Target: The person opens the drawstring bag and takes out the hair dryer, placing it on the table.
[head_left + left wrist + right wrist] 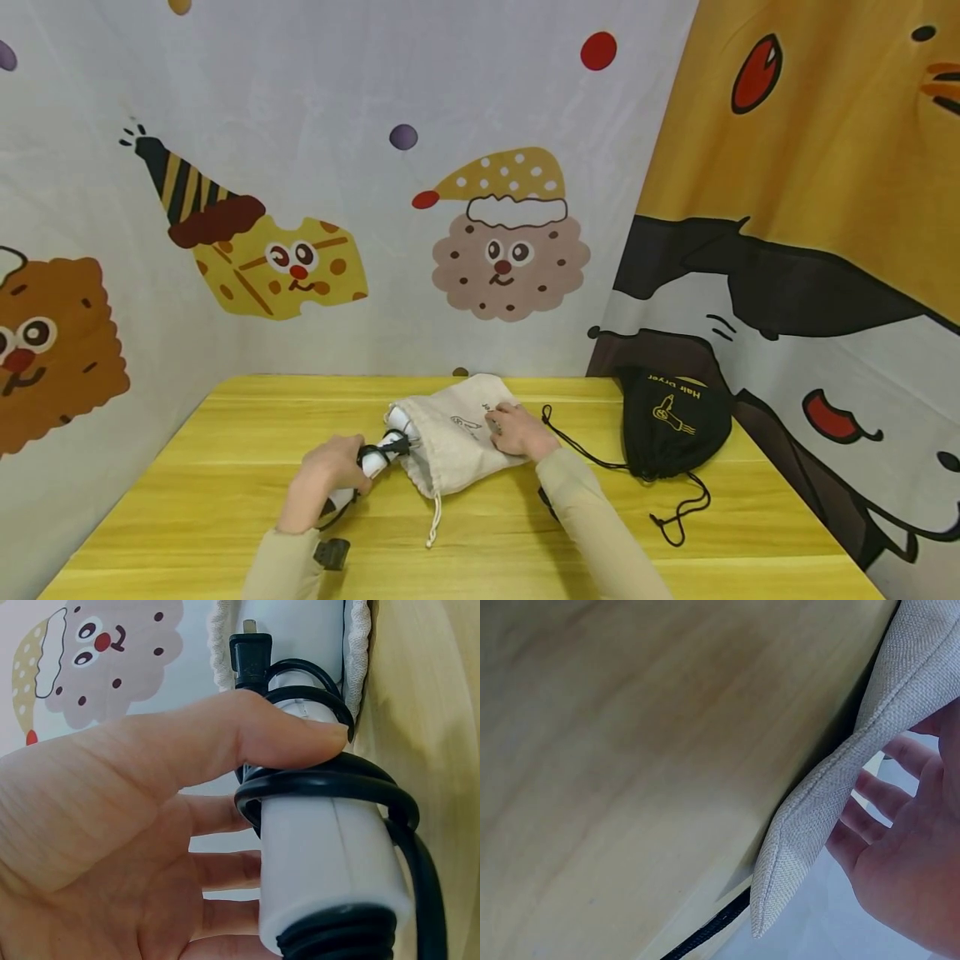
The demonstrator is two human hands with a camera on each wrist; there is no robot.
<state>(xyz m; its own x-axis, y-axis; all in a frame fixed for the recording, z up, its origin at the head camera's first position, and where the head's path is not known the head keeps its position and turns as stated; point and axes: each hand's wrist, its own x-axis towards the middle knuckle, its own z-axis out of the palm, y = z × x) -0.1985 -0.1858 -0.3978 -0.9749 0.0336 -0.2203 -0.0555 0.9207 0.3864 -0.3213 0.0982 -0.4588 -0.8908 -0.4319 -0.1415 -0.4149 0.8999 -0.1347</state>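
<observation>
A white hair dryer [378, 462], its black cord [330, 784] wound round the handle, lies partly inside the mouth of a beige cloth bag [450, 454]. My left hand [330, 471] grips the handle, thumb across the cord and fingers along the far side. Close to the bag's mouth, the black plug [250, 660] sticks out beside the handle. The dryer's wider end is hidden in the cloth. On the bag's closed end, my right hand [521, 429] rests with relaxed fingers spread over the printed side, as the right wrist view also shows.
A black drawstring pouch [675, 429] marked "Hair Dryer" lies at the right of the wooden table [225, 475], its black strings [592, 454] trailing. The bag's white drawstring [434, 521] hangs towards me. A cartoon-printed cloth [375, 292] stands behind the table.
</observation>
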